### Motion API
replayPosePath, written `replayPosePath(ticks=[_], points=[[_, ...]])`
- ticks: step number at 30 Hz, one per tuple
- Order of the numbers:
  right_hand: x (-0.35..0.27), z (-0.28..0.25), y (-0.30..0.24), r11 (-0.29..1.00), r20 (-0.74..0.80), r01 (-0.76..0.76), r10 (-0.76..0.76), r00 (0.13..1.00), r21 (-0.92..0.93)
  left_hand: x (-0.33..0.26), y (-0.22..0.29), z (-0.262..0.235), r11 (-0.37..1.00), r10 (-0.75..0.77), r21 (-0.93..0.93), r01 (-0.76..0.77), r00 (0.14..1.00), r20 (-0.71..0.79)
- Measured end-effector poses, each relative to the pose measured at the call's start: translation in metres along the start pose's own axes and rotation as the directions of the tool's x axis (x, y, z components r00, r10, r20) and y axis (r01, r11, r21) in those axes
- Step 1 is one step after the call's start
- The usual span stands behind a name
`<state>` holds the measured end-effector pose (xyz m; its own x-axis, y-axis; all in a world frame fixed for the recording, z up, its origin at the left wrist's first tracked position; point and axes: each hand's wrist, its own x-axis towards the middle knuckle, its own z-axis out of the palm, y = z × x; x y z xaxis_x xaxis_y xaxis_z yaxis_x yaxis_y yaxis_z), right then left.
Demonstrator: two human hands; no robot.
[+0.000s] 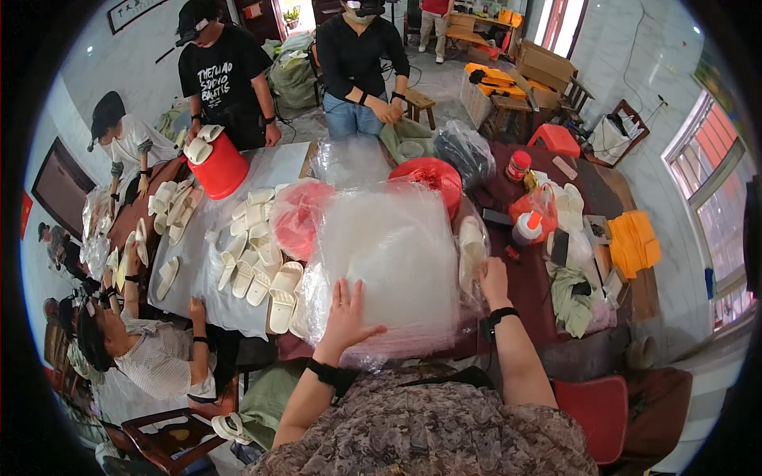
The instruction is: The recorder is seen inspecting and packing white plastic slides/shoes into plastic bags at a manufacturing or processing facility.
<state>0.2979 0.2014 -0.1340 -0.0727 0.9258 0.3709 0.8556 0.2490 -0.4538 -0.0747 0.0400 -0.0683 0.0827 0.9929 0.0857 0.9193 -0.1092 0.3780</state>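
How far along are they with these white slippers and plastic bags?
Done: none clearly bagged, though one slipper seems to sit under plastic at the stack's right edge. In hand: the left hand lies flat on the stack of clear bags; the right hand touches its right edge. Left: many loose slippers lie bare on the table.

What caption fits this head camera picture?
Left hand flat on a stack of clear plastic bags, right hand at its edge, white slippers alongside.

A thick stack of clear plastic bags (pixel 389 254) lies flat on the table.
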Motion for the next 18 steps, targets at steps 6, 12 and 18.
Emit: replayPosePath(ticks=[6,12,18], points=[[-0.028,0.015,-0.002,0.984,0.298,-0.148,0.112,0.948,0.103,0.001,0.001,0.002,1.0,-0.005,-0.007,0.005,1.0,0.017],[-0.006,0.004,-0.059,0.843,-0.01,-0.196,0.232,0.973,0.501,0.0,-0.001,0.003,1.0,-0.024,0.013,0.024,0.999,0.027],[0.015,-0.088,-0.192,0.892,-0.233,0.353,-0.293,0.927,0.283,0.001,0.001,0.006,0.997,-0.062,0.054,0.06,0.997,0.04]])
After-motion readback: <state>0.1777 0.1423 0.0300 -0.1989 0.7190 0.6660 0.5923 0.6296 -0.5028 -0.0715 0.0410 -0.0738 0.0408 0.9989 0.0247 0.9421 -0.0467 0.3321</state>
